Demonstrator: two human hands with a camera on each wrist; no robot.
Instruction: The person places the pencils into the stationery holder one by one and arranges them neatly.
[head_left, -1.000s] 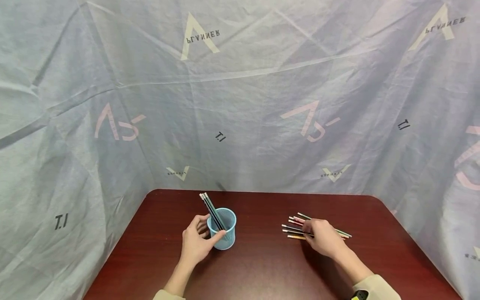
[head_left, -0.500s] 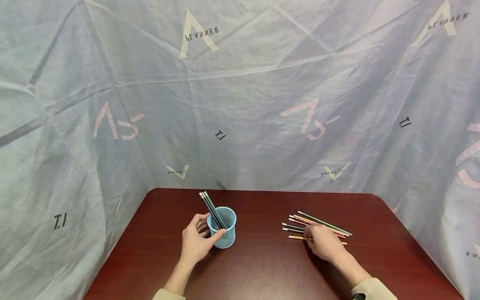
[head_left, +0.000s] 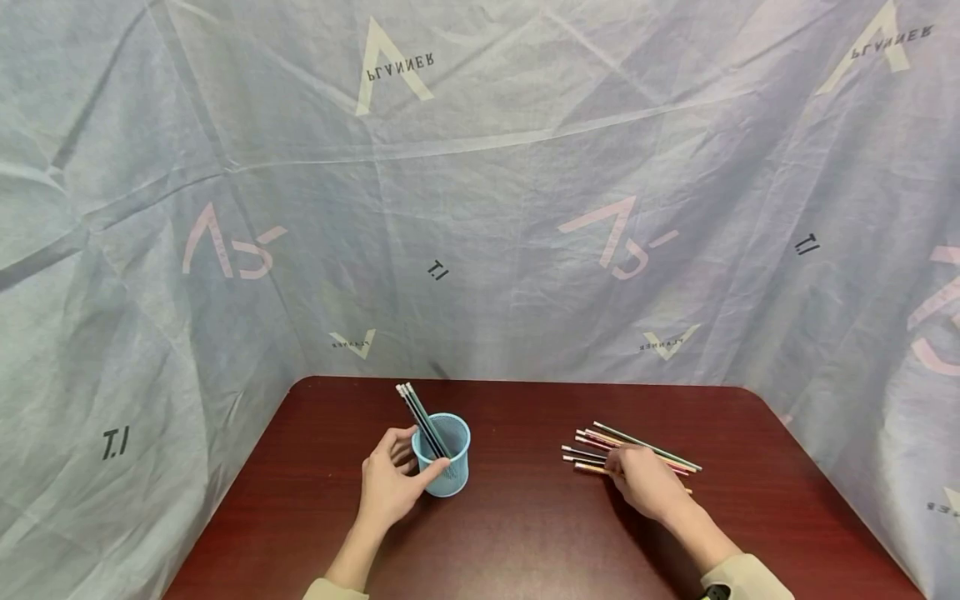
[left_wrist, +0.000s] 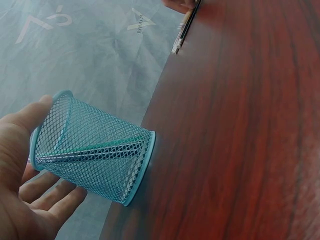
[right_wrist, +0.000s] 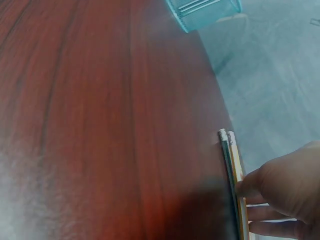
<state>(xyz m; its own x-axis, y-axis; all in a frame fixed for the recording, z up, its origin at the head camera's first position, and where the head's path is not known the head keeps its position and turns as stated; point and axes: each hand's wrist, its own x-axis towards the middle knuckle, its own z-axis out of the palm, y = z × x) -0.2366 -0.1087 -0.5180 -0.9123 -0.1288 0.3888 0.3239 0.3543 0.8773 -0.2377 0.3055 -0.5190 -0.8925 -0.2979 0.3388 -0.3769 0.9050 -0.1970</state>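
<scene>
A light-blue mesh pencil cup stands upright on the table, with several dark and green pencils leaning inside it toward the left. My left hand holds the cup from the left, its thumb at the near rim and its fingers round the far side; the left wrist view shows this grip on the mesh cup. On the right, my right hand pinches a yellow pencil between thumb and fingers. In the right wrist view the thumb lies against this yellow pencil, right beside a dark pencil.
Black pencils, reddish pencils and a green pencil lie fanned out at the right hand, partly hidden by it. The dark red table stretches between the hands. A grey printed cloth hangs behind it.
My right hand has shifted from the middle of the pencils to the near yellow one, whose eraser end has since moved up slightly. The left hand and the cup stay in place.
</scene>
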